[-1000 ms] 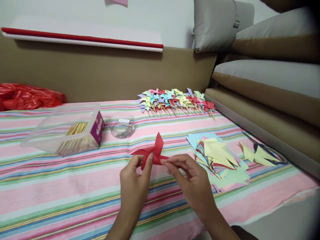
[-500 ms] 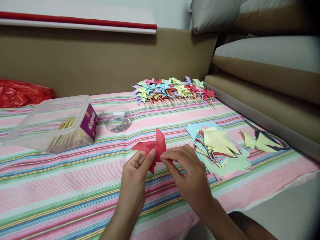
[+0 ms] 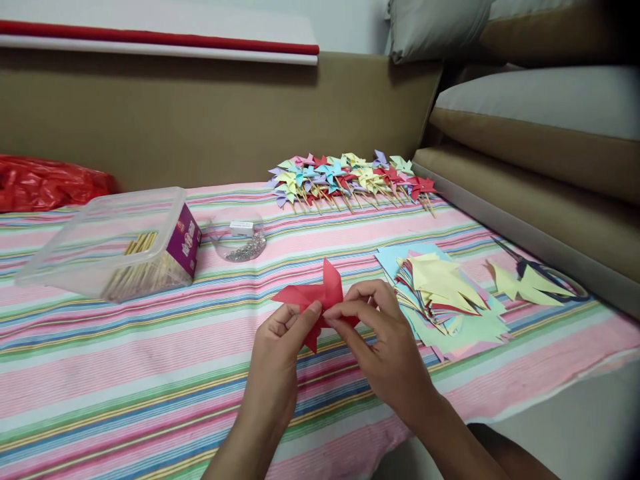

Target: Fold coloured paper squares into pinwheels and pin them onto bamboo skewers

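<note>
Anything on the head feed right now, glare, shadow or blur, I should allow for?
Head view: bright highlights on the red plastic bag; soft shadow on the brown panel below the red strip; dark blur at the right edge, over the cushions; no strong glare on the red paper pinwheel.

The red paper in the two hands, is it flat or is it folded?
Folded: the red paper has bent blades, one pointing up; the left hand and right hand pinch it near its centre.
</note>
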The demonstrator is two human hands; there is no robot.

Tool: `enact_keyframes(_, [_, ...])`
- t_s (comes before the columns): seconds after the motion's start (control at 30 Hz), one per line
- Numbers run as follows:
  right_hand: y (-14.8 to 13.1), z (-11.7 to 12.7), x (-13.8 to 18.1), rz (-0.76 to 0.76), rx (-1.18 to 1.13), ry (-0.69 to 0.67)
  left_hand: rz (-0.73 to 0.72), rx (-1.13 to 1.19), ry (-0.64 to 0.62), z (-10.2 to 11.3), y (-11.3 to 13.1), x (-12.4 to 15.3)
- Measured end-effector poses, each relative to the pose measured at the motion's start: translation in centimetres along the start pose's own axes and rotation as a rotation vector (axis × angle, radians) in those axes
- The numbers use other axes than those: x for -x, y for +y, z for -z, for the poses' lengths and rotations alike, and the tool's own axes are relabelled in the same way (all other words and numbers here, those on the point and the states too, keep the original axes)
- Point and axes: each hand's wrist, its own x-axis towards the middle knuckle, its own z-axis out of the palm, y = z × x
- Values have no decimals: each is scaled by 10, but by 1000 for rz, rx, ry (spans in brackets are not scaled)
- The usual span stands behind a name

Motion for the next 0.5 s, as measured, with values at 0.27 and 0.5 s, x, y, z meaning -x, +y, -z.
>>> enact_keyframes(0.27, [0,3,0,-125,-95,-29,-21,-6,-15,-3,0,6])
enact_keyframes(0.5, [-1,5,-1,-179,-162,-26,-48,-20,-28,-4,-1,6])
